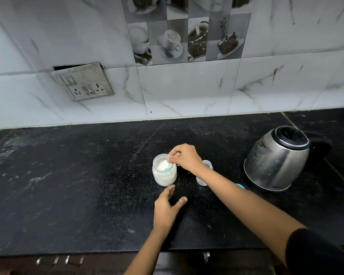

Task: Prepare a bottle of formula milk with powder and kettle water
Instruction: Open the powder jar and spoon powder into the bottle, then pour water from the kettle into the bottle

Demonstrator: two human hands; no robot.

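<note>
Right fingers [172, 158] pinch scoop [170, 165] inside powder jar [164, 176] | left fingers [170, 190] spread, just beside jar

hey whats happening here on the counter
A person is scooping formula powder. The right hand pinches a small scoop dipped into the open jar of white powder. The left hand lies open just in front of the jar, not gripping it. The clear bottle stands beside the jar, partly hidden by the right wrist, and the steel kettle sits further right.

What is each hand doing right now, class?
Left hand: open, holding nothing, beside the powder jar.
Right hand: pinching a scoop inside the powder jar.
</note>
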